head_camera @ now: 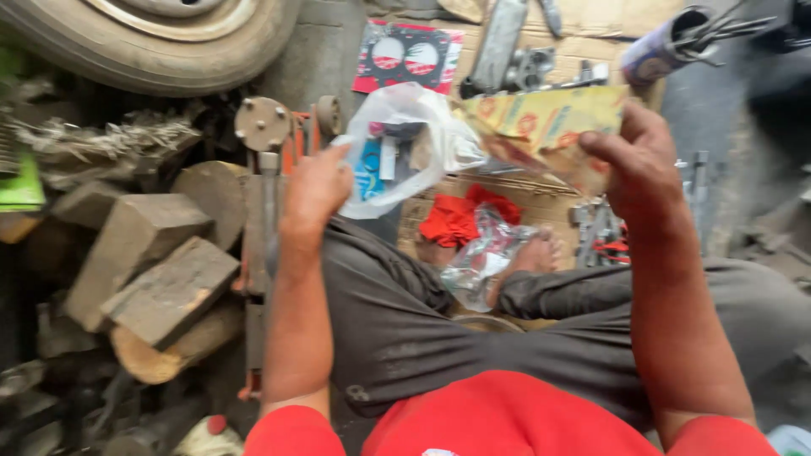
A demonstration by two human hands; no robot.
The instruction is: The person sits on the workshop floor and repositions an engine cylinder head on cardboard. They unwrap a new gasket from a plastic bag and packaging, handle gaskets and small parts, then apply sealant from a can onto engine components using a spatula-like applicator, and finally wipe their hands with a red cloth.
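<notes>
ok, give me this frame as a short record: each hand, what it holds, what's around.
view: head camera, looking down at a seated person's lap
left hand: grips a white plastic bag with small parts inside
right hand: holds a yellow printed packet
between the hands: bag and packet meet, both held up above the legs
below: red cloth, clear crumpled plastic, cardboard sheet
left side: wooden blocks, tyre
top: gasket in red card pack

Clear plastic bag [405, 139] and yellow packet [549, 118], held aloft.
</notes>
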